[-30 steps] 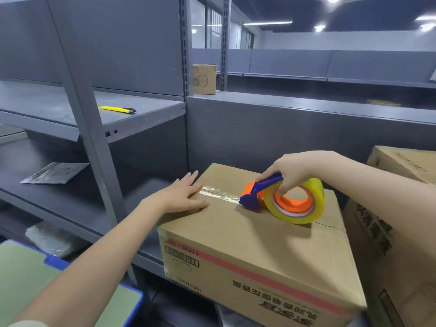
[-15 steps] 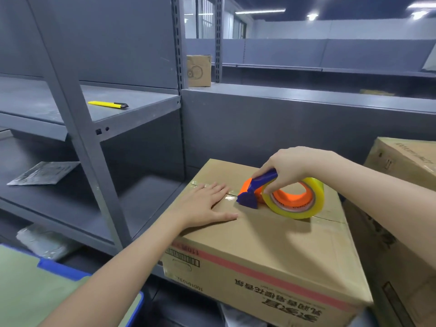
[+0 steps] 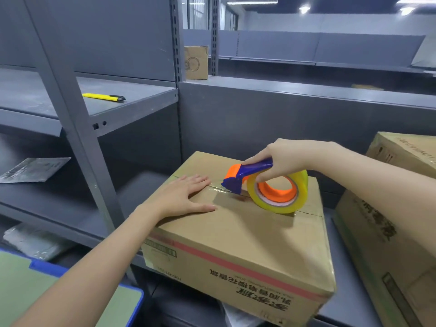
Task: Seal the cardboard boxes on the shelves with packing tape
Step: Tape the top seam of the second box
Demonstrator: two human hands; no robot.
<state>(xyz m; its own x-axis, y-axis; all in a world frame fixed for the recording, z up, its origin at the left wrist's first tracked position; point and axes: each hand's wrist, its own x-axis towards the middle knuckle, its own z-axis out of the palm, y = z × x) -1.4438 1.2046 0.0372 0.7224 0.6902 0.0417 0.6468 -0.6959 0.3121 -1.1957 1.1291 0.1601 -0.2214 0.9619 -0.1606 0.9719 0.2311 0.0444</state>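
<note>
A brown cardboard box [image 3: 245, 241] with a red stripe and printed characters sits on a grey shelf, its top flaps closed along a centre seam. My left hand [image 3: 181, 197] lies flat on the box top, fingers straight, pressing the left part of the seam where clear tape is laid. My right hand [image 3: 280, 159] grips the blue handle of a tape dispenser [image 3: 266, 187] with an orange core and a yellowish tape roll. The dispenser's blue nose touches the seam just right of my left fingertips.
More cardboard boxes [image 3: 389, 244] stand close at the right. A yellow utility knife [image 3: 103, 97] lies on the upper left shelf, and a small box [image 3: 195, 62] stands further back. A grey upright post [image 3: 77, 138] rises left of the box. A blue-edged green bin [image 3: 70, 293] is bottom left.
My left hand slid right along the seam toward the dispenser. The dispenser and my right hand stayed near the middle of the box top.
</note>
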